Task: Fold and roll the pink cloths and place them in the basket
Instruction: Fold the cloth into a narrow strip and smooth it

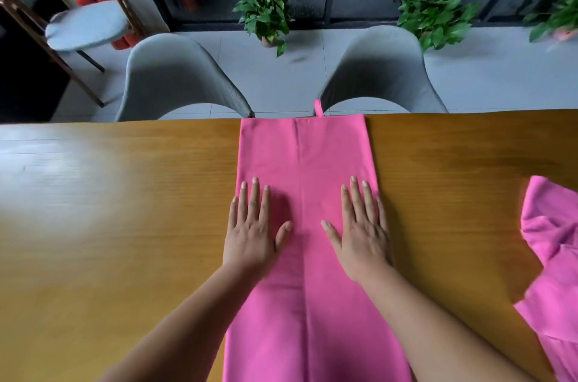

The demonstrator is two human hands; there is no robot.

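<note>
Glossy wooden table across the whole foreground, two grey chairs tucked in at its far side, potted plants on the floor beyond.

Down the middle of the tabletop, a folded pink cloth: a long narrow strip running from the far edge towards the wearer and out of the bottom of the view. Lengthwise line near its centre, seemingly where the folded-in sides meet. At the far end, a hanging loop poking out past the table edge.

Pressed flat on the strip, side by side, left hand and right hand: palms down, fingers straight and slightly spread, gripping nothing. Outer fingers at or just over the cloth's long edges.

Off to the right, well apart, a second pink cloth, rumpled and unfolded. No basket in view.

Likely step: smoothing the strip ahead of rolling.

Risks from here:
- Folded-in sides springing open along the centre line once the palms lift.
- A crooked first turn, giving a roll that cones and drifts sideways.
- Far end, right at the table edge, sliding off if pushed away rather than drawn in.
- Slick tabletop letting the whole strip skate under uneven pressure.

Worth keeping both palms level and the first turn tight and square.
</note>
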